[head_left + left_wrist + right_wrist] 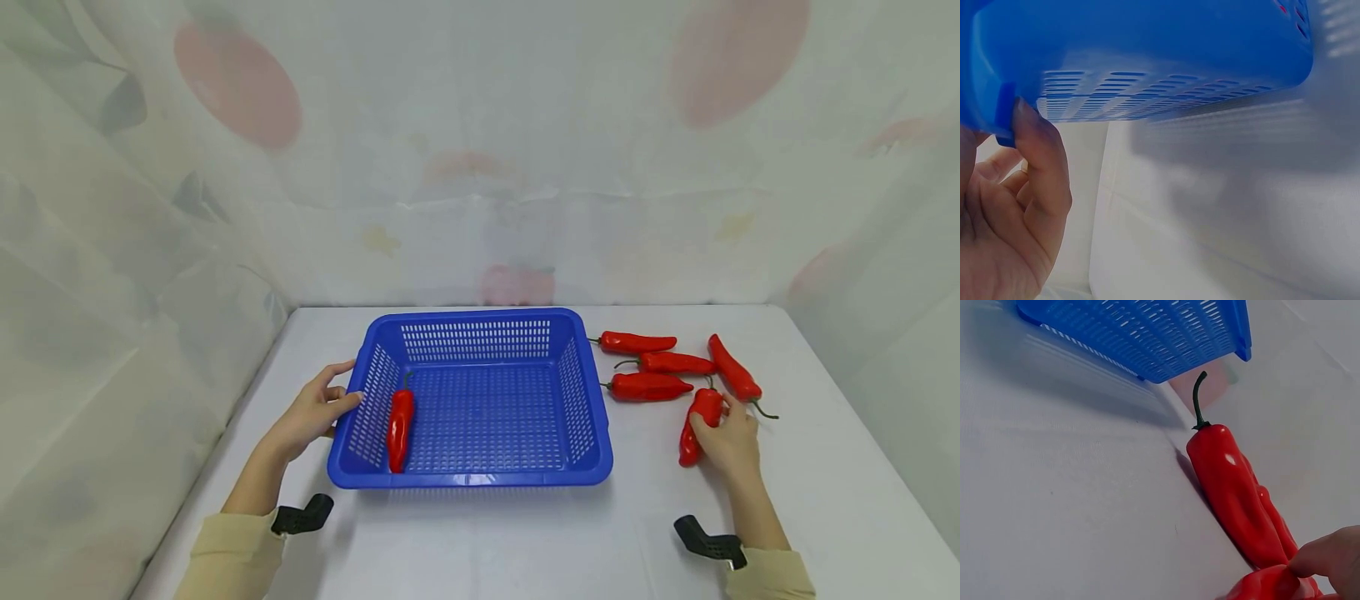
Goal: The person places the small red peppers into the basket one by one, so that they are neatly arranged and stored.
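A blue plastic basket with slotted sides stands on the white table, one red chili pepper lying along its left inside. At the basket's left rim, my left hand grips the edge; the left wrist view shows a bent digit against the rim. Right of the basket, my right hand pinches another red chili pepper between thumb and fingers. In the right wrist view only part of that hand shows, on a pepper cut off by the frame.
Several more red peppers lie right of the basket: three with stems leftward, such as the nearest one, and one slanted pepper beyond my right hand. White patterned sheeting stands behind the table and along both sides.
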Demonstrator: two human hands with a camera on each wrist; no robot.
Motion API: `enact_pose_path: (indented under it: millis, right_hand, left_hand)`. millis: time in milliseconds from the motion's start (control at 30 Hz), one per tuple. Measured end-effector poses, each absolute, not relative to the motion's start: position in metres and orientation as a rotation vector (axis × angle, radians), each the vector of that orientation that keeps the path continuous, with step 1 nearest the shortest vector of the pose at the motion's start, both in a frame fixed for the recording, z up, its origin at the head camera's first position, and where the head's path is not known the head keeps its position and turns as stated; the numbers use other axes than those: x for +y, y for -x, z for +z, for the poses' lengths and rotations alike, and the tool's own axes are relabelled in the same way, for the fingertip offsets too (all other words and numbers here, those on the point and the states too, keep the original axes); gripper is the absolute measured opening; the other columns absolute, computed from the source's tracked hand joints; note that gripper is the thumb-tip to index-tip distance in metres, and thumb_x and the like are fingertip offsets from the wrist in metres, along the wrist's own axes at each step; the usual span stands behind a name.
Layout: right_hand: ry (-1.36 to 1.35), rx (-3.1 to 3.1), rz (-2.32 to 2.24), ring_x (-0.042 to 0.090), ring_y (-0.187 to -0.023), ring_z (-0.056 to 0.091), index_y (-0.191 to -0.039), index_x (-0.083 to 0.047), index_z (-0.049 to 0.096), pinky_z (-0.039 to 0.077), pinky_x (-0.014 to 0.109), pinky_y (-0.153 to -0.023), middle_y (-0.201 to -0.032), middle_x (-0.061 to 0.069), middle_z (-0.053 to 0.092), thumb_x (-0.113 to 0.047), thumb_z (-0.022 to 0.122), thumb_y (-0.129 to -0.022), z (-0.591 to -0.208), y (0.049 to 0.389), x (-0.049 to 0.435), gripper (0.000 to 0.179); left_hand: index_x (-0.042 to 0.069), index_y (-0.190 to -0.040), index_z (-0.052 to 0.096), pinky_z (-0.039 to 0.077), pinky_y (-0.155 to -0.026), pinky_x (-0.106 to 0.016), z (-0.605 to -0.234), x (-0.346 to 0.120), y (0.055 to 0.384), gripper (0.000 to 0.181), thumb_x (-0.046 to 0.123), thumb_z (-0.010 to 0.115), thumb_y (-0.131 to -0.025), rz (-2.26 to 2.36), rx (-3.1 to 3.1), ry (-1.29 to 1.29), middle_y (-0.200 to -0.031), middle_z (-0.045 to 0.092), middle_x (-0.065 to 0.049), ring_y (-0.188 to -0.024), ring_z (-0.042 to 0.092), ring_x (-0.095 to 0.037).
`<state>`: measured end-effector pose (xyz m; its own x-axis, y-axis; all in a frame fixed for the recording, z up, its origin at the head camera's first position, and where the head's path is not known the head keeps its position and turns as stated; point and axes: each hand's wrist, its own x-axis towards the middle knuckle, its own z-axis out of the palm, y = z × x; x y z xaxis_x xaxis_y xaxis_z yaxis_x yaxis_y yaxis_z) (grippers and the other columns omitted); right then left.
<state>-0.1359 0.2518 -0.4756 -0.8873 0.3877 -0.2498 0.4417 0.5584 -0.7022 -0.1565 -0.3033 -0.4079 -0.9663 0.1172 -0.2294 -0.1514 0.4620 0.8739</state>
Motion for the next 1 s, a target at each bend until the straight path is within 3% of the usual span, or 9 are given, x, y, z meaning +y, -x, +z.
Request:
enact_pose_path:
  millis: [633,1000]
  right_hand:
    - [-0.445,2.837,-1.176,0.049,-0.112,0.038,-0.14,0.007,0.025,0.046,0.059,-0.084,-0.129,0.035,0.035,-0.011,0.054,-0.086,-0.477,0.136,0.262,0.064]
    - [-0.369,2.892,-1.163,0.048,-0.113,0.038,-0.14,0.007,0.026,0.043,0.06,-0.088,-0.128,0.035,0.038,-0.022,0.051,-0.092,-0.484,0.135,0.267,0.061]
  left_hand:
    - [0.017,-0.146,0.02,0.056,-0.062,-0.043,-0.407,-0.303,0.157,0.068,0.024,0.058,-0.091,1.488,2.462,0.038,-0.092,0.053,-0.019,-0.072,0.064,-0.026]
    - [0.017,-0.146,0.02,0.056,-0.062,-0.043,-0.407,-0.304,0.156,0.067,0.023,0.058,-0.091,1.514,2.438,0.03,-0.089,0.051,-0.018,-0.07,0.063,-0.025]
